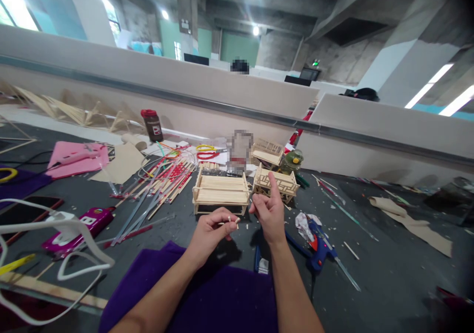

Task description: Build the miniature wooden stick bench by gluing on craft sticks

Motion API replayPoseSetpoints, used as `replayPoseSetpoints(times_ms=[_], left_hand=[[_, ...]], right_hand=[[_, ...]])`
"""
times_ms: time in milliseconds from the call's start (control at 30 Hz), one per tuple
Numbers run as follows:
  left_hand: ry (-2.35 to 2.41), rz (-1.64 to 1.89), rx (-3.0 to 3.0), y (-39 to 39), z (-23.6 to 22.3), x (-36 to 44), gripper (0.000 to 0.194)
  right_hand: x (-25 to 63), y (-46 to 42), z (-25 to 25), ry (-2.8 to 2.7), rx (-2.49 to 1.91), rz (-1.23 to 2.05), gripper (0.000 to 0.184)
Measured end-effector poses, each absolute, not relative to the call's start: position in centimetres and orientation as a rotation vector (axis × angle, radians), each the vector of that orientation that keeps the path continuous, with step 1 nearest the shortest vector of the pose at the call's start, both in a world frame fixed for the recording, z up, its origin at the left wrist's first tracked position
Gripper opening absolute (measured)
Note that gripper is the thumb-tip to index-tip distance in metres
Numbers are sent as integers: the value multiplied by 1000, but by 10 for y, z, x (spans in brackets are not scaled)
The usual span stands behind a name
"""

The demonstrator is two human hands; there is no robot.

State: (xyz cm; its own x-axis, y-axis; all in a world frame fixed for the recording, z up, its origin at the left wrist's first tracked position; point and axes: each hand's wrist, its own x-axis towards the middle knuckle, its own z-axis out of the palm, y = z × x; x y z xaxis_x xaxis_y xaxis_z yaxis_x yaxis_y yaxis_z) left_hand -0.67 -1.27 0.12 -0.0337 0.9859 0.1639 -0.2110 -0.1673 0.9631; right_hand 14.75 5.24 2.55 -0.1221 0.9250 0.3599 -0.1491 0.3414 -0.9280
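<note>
The person's left hand (212,228) reaches in over the near side of the work, its thumb and fingertips pinched together on small wooden pieces (229,219), whose pale ends poke out beside the thumb. The right hand (270,219) is raised just beside it, index finger extended upward and the other fingers curled in toward the thumb; whether anything sits between them cannot be told. The two hands are apart. Directly beyond the left hand stands a stick frame (221,191), its top covered by parallel sticks, with posts at its corners. Close to its right is a smaller stick model (283,184) with lattice-like sides, partly covered by the right index finger, and behind that is another stick model (267,150), near a green-topped jar (292,161). To the right of the right forearm lies a blue glue gun (319,254), with crumpled white paper (303,227) near it. Left of the stick frame, red-tipped sticks (181,172) spread in a loose heap among clear strips, with scissors (208,154) beyond them. A purple cloth (233,298) lies beneath the forearms, over the near edge of the dark tabletop (392,288). Farther left, a magenta case (79,232) rests near a white cable (83,244).
</note>
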Motion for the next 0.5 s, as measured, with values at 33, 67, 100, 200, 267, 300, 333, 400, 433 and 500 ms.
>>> replayPoseSetpoints(times_ms=[33, 67, 100, 200, 267, 300, 333, 400, 433, 500], left_hand=[[974, 1436, 1165, -13, 1, -7, 20], [974, 1434, 1170, -13, 1, -7, 20], [975, 1432, 1175, -13, 2, -7, 20], [987, 1425, 1180, -14, 4, -7, 20], [995, 1420, 1180, -15, 5, -7, 20], [997, 1419, 1181, -15, 5, -6, 20], [998, 1417, 1181, -15, 5, -6, 20], [998, 1415, 1182, -15, 5, -6, 20], [999, 1415, 1182, -15, 5, -6, 21], [996, 1420, 1176, -14, 5, -6, 21]], right_hand=[[148, 52, 26, -1370, -777, 1095, 85], [148, 53, 26, -1369, -776, 1093, 85], [148, 53, 26, -1369, -775, 1090, 84], [148, 52, 26, -1368, -774, 1089, 84], [148, 52, 26, -1364, -773, 1092, 83], [147, 52, 26, -1362, -772, 1093, 83], [147, 52, 26, -1361, -770, 1096, 83], [147, 52, 26, -1362, -767, 1100, 83], [147, 52, 26, -1362, -766, 1100, 83], [147, 52, 26, -1367, -767, 1101, 83]])
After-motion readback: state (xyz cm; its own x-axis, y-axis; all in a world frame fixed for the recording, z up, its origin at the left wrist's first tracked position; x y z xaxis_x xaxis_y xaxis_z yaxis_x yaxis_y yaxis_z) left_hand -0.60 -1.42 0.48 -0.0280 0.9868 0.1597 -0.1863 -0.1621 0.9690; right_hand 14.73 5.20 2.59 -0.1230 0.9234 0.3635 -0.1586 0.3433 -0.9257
